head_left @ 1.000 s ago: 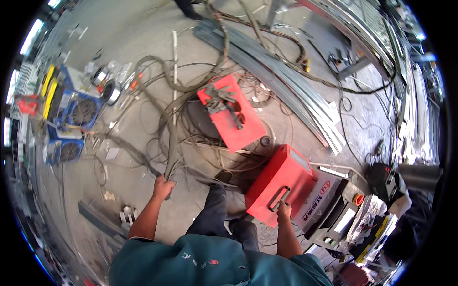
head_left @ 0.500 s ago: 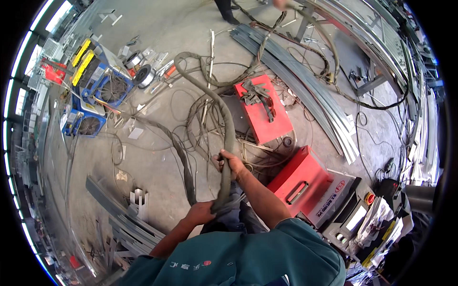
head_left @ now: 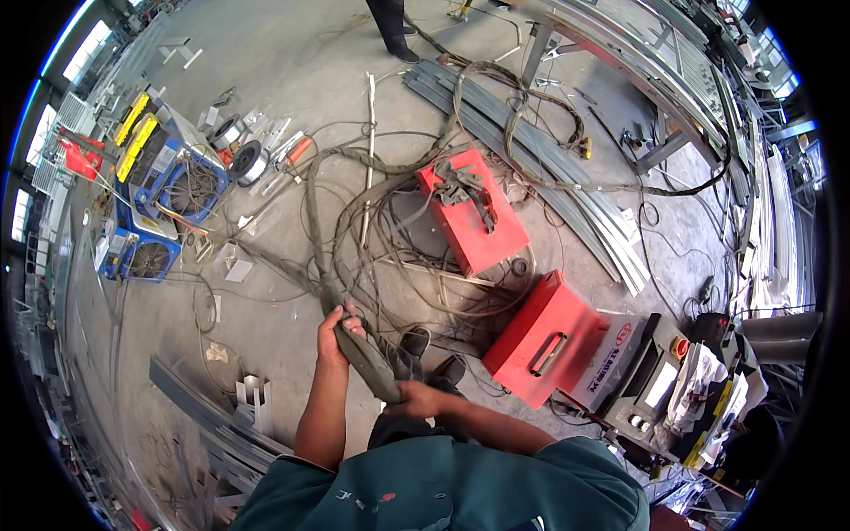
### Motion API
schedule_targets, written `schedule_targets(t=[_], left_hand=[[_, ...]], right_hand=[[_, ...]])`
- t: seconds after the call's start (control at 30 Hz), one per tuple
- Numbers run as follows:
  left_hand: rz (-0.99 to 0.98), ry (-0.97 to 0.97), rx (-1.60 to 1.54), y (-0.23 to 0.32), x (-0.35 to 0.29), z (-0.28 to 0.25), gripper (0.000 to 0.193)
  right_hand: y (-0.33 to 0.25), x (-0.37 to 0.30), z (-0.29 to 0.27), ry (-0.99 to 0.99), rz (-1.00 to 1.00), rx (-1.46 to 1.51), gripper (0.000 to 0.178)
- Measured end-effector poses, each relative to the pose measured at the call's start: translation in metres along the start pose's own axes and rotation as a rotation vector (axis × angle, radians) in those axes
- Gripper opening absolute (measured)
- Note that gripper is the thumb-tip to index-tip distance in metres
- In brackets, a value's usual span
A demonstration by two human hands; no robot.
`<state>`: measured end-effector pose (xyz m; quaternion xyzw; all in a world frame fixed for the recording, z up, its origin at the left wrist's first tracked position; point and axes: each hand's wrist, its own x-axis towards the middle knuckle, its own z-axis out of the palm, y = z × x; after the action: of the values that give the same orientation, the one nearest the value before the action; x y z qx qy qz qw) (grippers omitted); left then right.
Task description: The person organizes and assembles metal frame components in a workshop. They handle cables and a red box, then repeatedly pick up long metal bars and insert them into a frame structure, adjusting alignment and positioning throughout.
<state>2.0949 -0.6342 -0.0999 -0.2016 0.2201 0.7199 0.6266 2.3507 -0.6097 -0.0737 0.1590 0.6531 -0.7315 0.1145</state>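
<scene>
A thick olive-grey sheathed cable (head_left: 374,366) runs from close to my body out over the floor, where it loops among thinner cables. My left hand (head_left: 335,336) is wrapped around it farther out, thumb and fingertips showing over the top. Nearer my waist, my right hand (head_left: 414,401) is closed on the same cable, its fingers partly hidden. Between the two hands the cable slants down to the right. Loose coils of thin cable (head_left: 372,226) lie on the concrete ahead of my hands.
Grey work gloves (head_left: 465,186) lie on a red box (head_left: 489,241). A red machine (head_left: 522,341) with a control panel stands at right. Long metal strips (head_left: 567,203) cross the floor. Blue wire-feeder units (head_left: 181,190) are at left. A person's legs (head_left: 390,26) show at the far edge.
My left hand has moved outward along the cable; my right hand has come back toward my waist. The held cable has swung left. The other person's hand has left the view.
</scene>
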Motion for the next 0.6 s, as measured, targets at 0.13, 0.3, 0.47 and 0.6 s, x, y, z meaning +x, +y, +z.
schedule_targets(t=[0.13, 0.3, 0.47, 0.6], left_hand=[[0.299, -0.163, 0.651, 0.004, -0.078, 0.097, 0.06], [-0.217, -0.148, 1.545, -0.008, -0.156, 0.158, 0.037], [-0.261, -0.081, 2.005, -0.039, -0.192, 0.154, 0.033], [-0.375, 0.068, 2.07, -0.018, -0.194, 0.151, 0.038]], right_hand=[[0.012, 0.032, -0.064, -0.015, -0.151, 0.668, 0.091], [-0.095, 0.13, -0.133, -0.151, -0.108, 1.406, 0.1], [-0.21, 0.181, -0.14, 0.072, -0.108, 1.454, 0.072], [-0.207, 0.209, -0.167, 0.133, -0.139, 1.367, 0.041]])
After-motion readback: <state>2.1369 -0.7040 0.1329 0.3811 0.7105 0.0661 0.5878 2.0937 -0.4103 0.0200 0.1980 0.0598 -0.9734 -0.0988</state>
